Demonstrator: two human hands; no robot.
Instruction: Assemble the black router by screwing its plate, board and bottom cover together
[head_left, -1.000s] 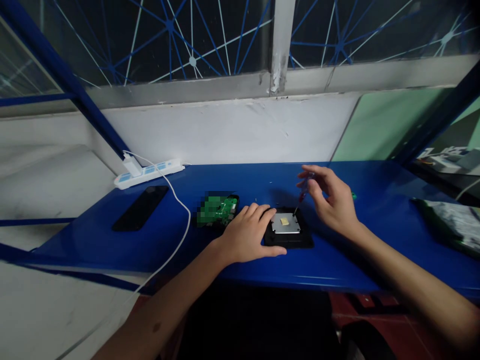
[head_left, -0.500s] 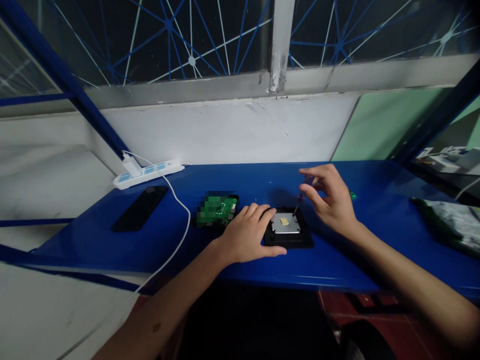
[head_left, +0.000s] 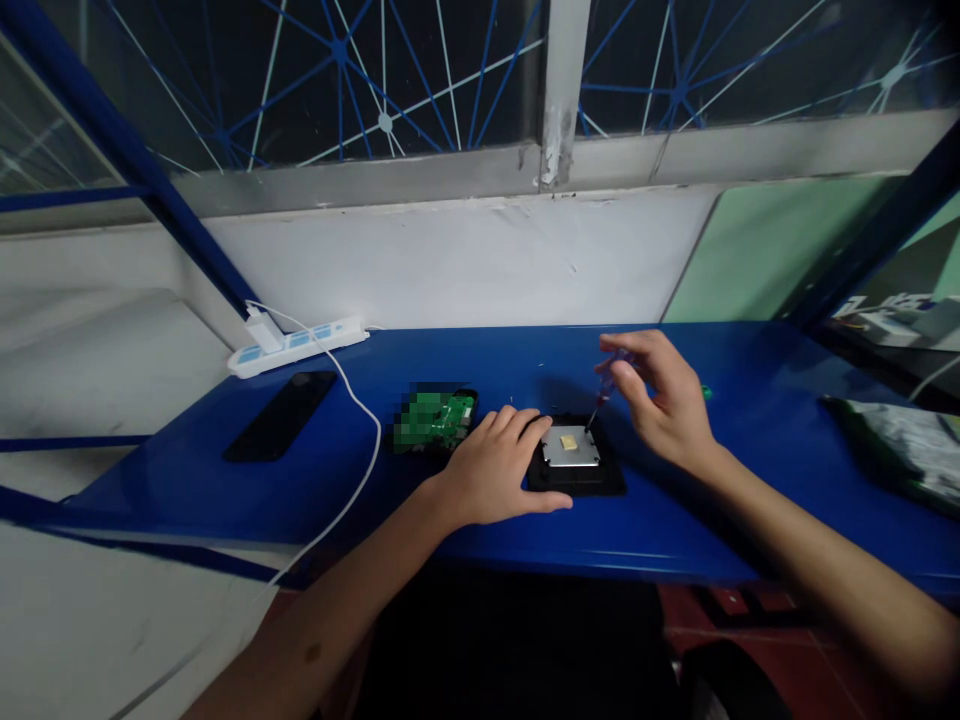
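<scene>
Resting the left hand (head_left: pixel 491 472), fingers spread, on a flat black square casing (head_left: pixel 613 482) with a silver metal plate (head_left: pixel 574 458); pinching a purple-handled screwdriver (head_left: pixel 610 378) in the right hand (head_left: pixel 669 405), tip at the plate's far right corner; showing a green circuit board (head_left: pixel 454 415) left of the spread fingers

No lettering, brand or number is legible on the black phone (head_left: pixel 280 416), the white power strip (head_left: pixel 300 345) or the green circuit board (head_left: pixel 435 420) atop a blue desk (head_left: pixel 480 550). The silvery packet (head_left: pixel 907 445) at right likewise shows no readable print.
</scene>
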